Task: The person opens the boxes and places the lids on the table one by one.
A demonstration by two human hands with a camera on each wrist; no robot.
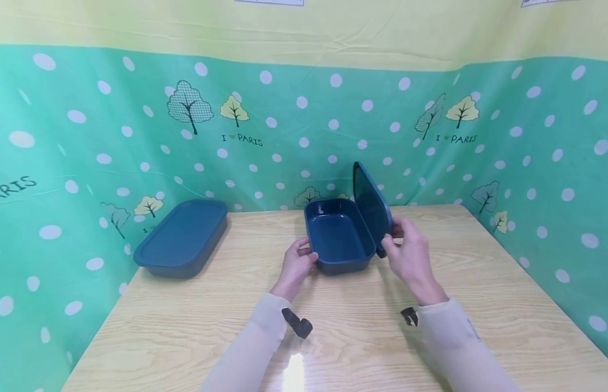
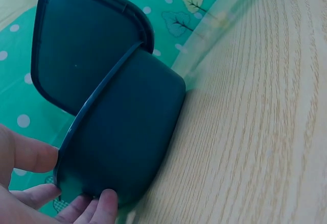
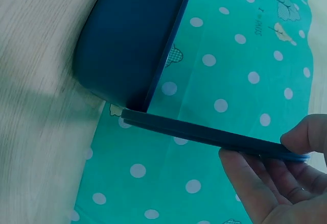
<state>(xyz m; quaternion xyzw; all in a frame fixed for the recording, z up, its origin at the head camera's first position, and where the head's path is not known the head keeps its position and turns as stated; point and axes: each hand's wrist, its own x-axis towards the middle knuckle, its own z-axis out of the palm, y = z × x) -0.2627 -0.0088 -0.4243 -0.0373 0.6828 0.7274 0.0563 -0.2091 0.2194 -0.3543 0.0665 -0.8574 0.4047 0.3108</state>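
A dark blue rectangular container (image 1: 344, 268) stands uncovered on the table, its inside bare. My left hand (image 1: 295, 267) holds its left side; in the left wrist view the thumb is at the rim and the fingertips lie along the outer wall (image 2: 127, 127). With thumb and fingers my right hand (image 1: 411, 258) pinches the matching lid (image 1: 371, 201) by its edge. That lid stands steeply tilted at the container's right side, its lower edge close by the rim. From the right wrist the lid (image 3: 199, 133) appears edge-on, gripped near one end.
A second dark blue container with its lid on (image 1: 181, 237) sits at the left back of the wooden table (image 1: 353, 337). A green polka-dot cloth (image 1: 265, 114) printed with trees hangs behind and along both sides. Black straps (image 1: 298, 324) circle the wrists.
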